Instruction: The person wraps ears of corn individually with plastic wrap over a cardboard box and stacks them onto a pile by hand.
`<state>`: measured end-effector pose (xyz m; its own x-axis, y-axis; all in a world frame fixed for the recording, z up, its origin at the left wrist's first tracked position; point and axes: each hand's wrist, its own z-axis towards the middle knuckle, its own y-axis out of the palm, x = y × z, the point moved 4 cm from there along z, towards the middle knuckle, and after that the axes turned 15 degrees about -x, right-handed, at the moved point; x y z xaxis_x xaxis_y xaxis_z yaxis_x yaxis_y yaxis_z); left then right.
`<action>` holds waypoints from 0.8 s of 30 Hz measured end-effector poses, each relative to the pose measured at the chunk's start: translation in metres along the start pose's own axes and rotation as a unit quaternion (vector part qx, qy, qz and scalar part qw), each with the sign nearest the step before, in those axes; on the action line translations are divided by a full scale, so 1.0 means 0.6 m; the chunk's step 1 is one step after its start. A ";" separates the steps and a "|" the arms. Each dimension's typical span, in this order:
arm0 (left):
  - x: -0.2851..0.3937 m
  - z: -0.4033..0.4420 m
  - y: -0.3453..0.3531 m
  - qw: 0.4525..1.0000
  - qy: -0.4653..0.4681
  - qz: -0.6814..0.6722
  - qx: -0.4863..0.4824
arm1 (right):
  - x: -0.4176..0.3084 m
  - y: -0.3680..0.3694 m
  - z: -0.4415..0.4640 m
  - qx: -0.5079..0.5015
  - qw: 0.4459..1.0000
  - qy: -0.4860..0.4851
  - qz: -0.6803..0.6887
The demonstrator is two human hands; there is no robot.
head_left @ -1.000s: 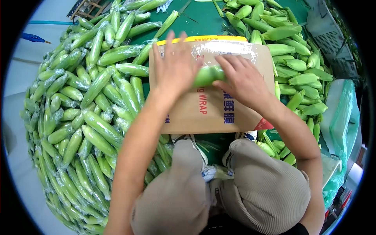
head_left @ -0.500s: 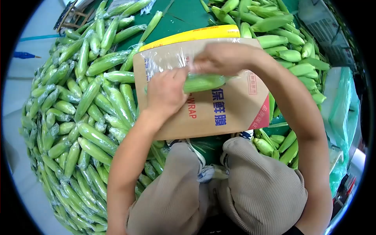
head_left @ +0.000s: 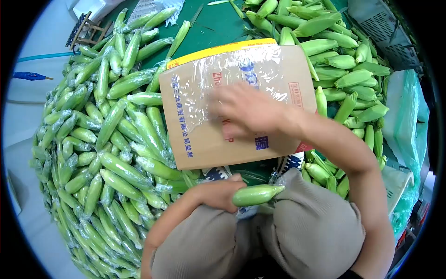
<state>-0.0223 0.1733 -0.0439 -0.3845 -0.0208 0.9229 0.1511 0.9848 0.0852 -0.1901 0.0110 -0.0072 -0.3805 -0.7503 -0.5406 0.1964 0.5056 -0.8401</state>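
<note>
A green corn ear (head_left: pixel 256 195) sticks out to the right from my left hand (head_left: pixel 224 193), which is closed on its left end above my lap. My right hand (head_left: pixel 241 109) is smeared by motion over the cardboard box (head_left: pixel 200 149); its fingers cannot be made out. Clear plastic film (head_left: pixel 195 79) lies across the upper part of the box, with creases catching the light. The yellow edge (head_left: pixel 218 49) of a wrap carton shows along the box's far side.
Film-wrapped corn (head_left: pixel 116 162) is heaped all along the left. Corn in husks (head_left: pixel 353 76) is piled at the right, beside a grey crate (head_left: pixel 381 32). Green plastic sheeting (head_left: pixel 411 116) hangs at the far right. A small wooden stool (head_left: pixel 90 30) stands at the upper left.
My left hand has moved from the box down to my lap with the corn ear. My right hand has come lower over the box, where more film now shows.
</note>
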 end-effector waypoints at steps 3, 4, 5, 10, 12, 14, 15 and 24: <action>0.024 -0.066 -0.018 0.990 -0.063 -0.050 0.120 | -0.123 0.072 -0.116 -0.188 0.950 0.025 0.247; 0.035 -0.088 -0.026 0.985 -0.063 -0.081 0.138 | -0.145 0.102 -0.140 -0.215 0.936 -0.001 0.278; 0.045 -0.114 -0.035 0.979 -0.067 -0.107 0.161 | -0.147 0.118 -0.148 -0.225 0.904 0.049 0.361; 0.096 -0.243 -0.074 0.884 -0.013 -0.162 0.439 | -0.145 0.143 -0.105 -0.137 0.840 0.161 0.500; 0.089 -0.288 -0.084 0.759 0.232 -0.246 0.556 | -0.144 0.145 -0.077 -0.098 0.850 0.175 0.488; 0.059 -0.257 -0.079 0.636 0.494 -0.145 0.574 | -0.149 0.126 -0.027 -0.051 0.809 0.176 0.558; 0.067 -0.203 -0.072 0.547 0.530 -0.213 0.612 | -0.150 0.115 -0.014 -0.030 0.784 0.187 0.590; 0.053 -0.246 -0.082 0.633 0.222 -0.163 0.723 | -0.166 0.027 0.037 0.161 0.703 0.094 0.686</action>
<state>0.0925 0.0986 0.0368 0.1618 0.0066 0.9868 -0.9862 0.0369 0.1614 -0.1289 0.0846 0.0323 0.2598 0.4354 -0.8619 0.6777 0.5536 0.4839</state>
